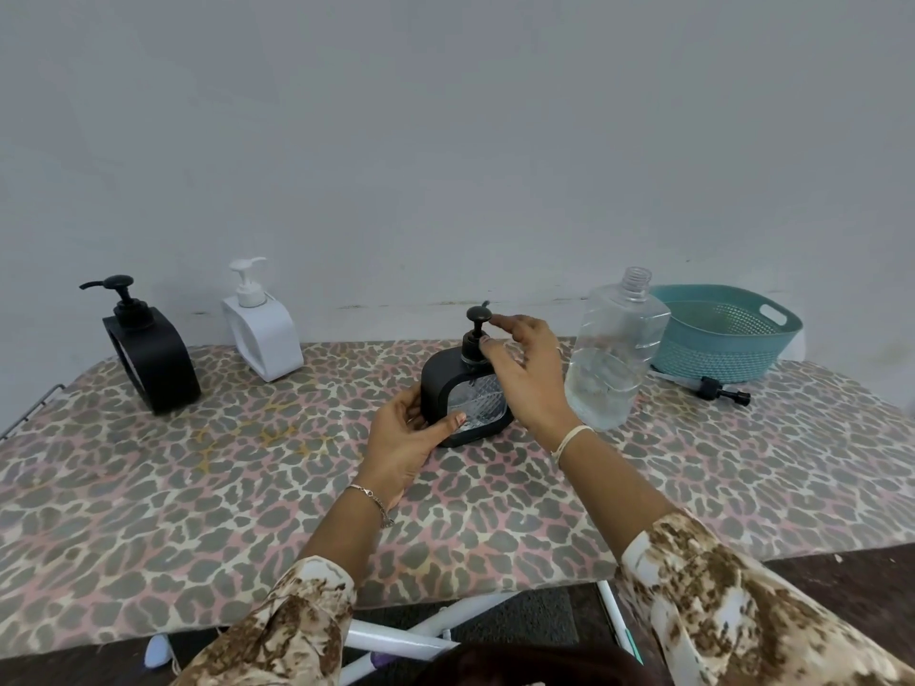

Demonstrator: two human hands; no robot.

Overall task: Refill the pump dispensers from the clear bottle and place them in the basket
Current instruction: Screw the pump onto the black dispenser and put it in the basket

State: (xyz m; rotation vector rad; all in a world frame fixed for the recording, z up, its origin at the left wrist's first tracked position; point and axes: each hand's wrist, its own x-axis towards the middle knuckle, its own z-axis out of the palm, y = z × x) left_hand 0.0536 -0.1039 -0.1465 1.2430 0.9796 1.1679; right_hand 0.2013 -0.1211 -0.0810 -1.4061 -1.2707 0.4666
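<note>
So the person's got the black rounded-square pump dispenser with a clear ribbed window (465, 393) standing mid-surface, right in front of them. The left hand (411, 438) is wrapped round its lower left side with the thumb across the window, probably just to stop it spinning or tipping. The right hand (525, 368) has thumb and fingers curled in on the pump collar and stem, so my guess is the top is being twisted, on or off I can't tell. The uncapped clear plastic bottle (614, 358) stands just to the right, some liquid low down, handy for pouring. The teal perforated plastic basket (723, 339) sits behind it, with no dispenser in it.

Count: three dispensers. The other two, a black ring-shaped dispenser (148, 354) and a white ring-shaped dispenser (262, 334), are parked far left. One bottle, one basket, and one loose black pump head (723, 388) lying in front of the basket on the leopard-print surface (198, 462)
</note>
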